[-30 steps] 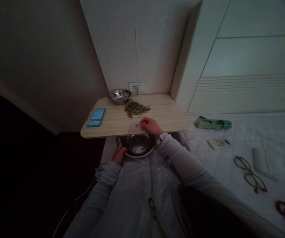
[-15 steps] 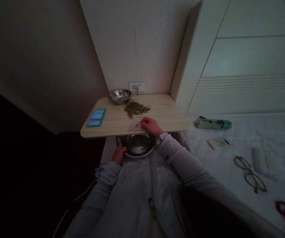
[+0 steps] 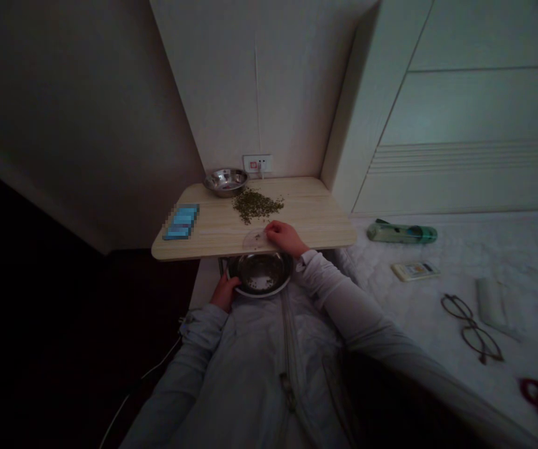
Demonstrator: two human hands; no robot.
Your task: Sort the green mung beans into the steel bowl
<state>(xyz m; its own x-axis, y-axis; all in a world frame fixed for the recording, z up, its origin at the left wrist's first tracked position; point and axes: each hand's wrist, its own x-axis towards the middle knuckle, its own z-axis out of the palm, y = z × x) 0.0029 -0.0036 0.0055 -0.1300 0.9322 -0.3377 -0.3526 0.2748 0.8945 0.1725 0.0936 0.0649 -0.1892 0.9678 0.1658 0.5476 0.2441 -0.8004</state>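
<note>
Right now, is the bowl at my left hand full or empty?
Nearly empty: the bowl holds only a few small bits toward its near side, with bare metal showing around them.

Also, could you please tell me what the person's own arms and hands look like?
The left sleeve and right sleeve are long, pale greyish and wrinkled, with gathered cuffs, and belong to a similarly pale top with a front zipper. The left hand and right hand wear no gloves; any rings are too small to tell.

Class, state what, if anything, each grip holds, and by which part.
The left grip holds the nearer bowl by its left rim; whether the right grip holds anything cannot be told.
</note>
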